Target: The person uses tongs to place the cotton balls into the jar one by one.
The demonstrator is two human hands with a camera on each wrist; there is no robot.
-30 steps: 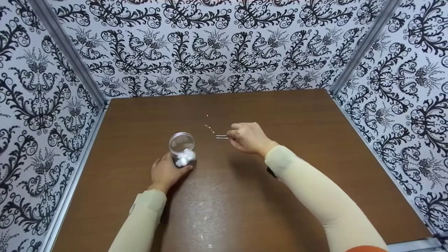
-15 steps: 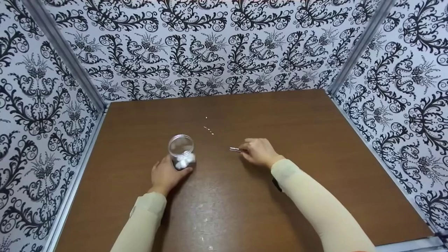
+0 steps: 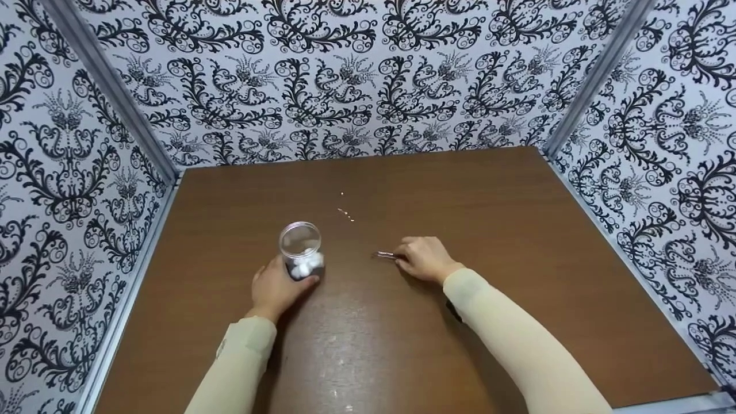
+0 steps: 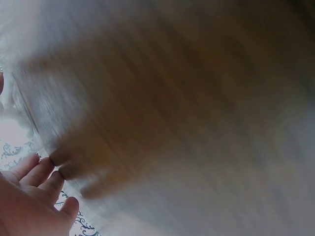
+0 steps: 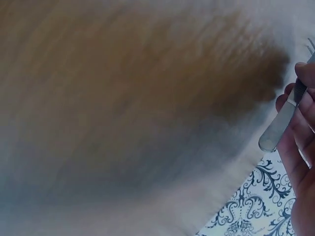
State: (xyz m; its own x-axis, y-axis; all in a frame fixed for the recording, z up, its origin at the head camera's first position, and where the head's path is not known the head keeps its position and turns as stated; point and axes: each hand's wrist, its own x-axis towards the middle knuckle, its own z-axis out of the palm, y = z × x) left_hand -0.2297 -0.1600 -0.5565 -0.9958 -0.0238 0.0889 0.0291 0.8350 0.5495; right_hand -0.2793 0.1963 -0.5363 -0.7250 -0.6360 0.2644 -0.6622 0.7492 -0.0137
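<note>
A clear open jar (image 3: 300, 250) with white balls in its bottom stands on the brown table (image 3: 517, 230). My left hand (image 3: 277, 286) wraps round its lower part from the near side. My right hand (image 3: 426, 259) rests low on the table to the jar's right and pinches metal tweezers (image 3: 385, 255), whose tips point left. In the right wrist view the tweezers (image 5: 283, 118) run between my fingers (image 5: 300, 132). The left wrist view is blurred, and only my fingers (image 4: 37, 184) show in it.
A few tiny pale specks (image 3: 345, 211) lie on the table beyond the jar and the tweezers. Patterned black-and-white walls (image 3: 345, 80) close the table in at the back and on both sides.
My right hand has drawn the tweezers back toward me and down to the table, away from the specks. The left hand and the jar have stayed put.
</note>
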